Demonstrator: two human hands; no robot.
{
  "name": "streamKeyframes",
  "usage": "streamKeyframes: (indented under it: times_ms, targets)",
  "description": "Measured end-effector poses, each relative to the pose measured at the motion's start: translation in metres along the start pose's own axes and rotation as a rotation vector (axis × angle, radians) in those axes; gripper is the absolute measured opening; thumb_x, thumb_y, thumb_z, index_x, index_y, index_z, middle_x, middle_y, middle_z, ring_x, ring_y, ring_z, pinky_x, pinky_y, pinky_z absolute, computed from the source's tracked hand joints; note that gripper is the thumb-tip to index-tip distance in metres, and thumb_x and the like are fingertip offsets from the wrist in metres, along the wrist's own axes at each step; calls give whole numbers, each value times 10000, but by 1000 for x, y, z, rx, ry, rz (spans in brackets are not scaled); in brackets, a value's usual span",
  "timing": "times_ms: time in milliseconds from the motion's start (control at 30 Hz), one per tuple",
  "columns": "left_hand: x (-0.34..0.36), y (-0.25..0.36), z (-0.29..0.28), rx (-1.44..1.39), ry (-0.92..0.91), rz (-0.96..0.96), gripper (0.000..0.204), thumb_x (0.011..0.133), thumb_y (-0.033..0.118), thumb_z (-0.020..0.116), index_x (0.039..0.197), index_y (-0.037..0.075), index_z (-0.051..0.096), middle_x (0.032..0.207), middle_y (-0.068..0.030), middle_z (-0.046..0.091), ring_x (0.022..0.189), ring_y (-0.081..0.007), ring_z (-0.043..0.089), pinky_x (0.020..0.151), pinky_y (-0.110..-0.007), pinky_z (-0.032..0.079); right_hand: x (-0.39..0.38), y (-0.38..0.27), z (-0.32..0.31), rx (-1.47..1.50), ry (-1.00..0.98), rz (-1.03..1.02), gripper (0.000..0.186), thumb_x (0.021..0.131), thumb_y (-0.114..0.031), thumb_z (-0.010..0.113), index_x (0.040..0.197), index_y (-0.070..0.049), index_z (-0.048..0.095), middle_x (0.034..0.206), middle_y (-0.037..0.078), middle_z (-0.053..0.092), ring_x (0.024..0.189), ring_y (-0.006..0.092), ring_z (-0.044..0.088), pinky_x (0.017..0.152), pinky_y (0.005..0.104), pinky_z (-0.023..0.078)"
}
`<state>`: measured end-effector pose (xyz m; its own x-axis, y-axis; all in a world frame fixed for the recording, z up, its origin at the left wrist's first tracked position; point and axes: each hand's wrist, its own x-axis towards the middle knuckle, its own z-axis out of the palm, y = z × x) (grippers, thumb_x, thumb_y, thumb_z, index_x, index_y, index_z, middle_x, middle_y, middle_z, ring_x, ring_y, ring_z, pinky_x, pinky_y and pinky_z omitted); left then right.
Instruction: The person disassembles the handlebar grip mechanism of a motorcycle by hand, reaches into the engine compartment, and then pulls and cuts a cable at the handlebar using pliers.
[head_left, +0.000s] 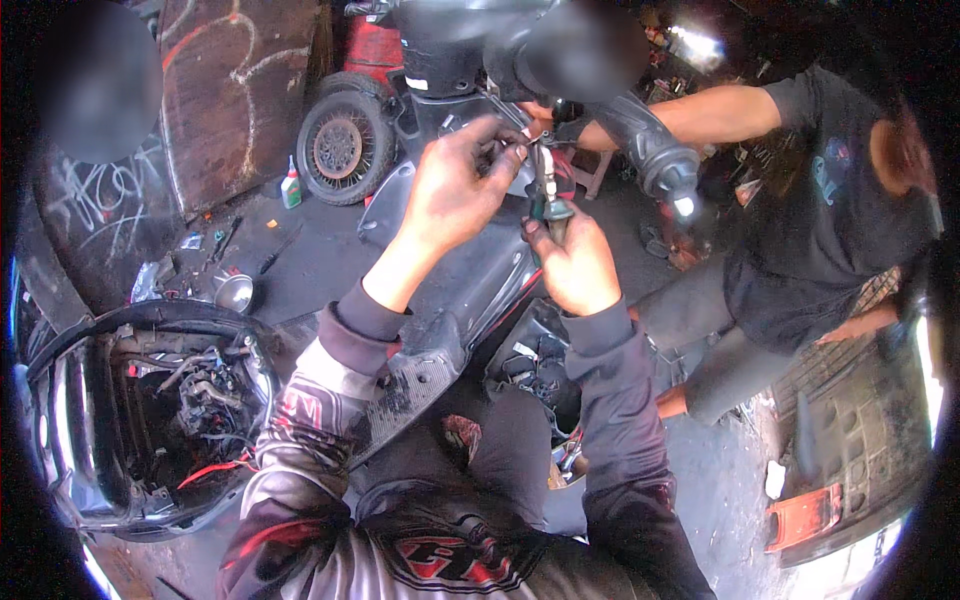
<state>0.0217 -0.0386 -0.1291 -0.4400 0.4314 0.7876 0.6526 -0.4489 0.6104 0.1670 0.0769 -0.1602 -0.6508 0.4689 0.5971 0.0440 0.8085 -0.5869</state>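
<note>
My left hand (462, 185) is raised in front of a scooter's front end, its thumb and fingertips pinched together. What lies between them is too small to make out. Just to its right, my right hand (582, 262) is closed around the lower end of a slender pale metal piece with a dark green part (549, 185); its exact kind does not show clearly. The scooter's black handlebar grip (662, 150) juts out to the right above. A co-worker's arm (705, 118) reaches in from the right, and that person's hand is partly hidden near my fingertips.
Below my hands stretches the scooter's ribbed footboard (405, 400). At left is an open vehicle body (265, 365) with exposed wiring. A spoked wheel (340, 150), a bottle (291, 190) and a round lamp (234, 291) are beyond. The co-worker (830, 200) crouches at right, near an orange piece (805, 515).
</note>
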Motion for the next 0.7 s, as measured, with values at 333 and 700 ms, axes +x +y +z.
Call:
streamKeyframes:
  times_ms: [333, 700]
  targets:
    - [2, 2, -3, 5, 9, 5, 180, 942, 110, 697, 1070, -14, 720, 921, -95, 752, 857, -102, 672, 787, -283, 528, 3, -18, -1, -51, 2, 71, 313, 923, -165, 678, 1133, 63, 636, 891, 266, 714, 917, 438, 714, 786, 469, 535]
    - [1, -4, -3, -42, 12, 39, 172, 945, 83, 695, 1077, -26, 712, 916, -66, 736, 869, -78, 643, 789, -276, 526, 1, -23, 6, -165, 100, -50, 245, 925, -124, 661, 1080, 61, 621, 912, 318, 682, 933, 507, 665, 790, 540, 515]
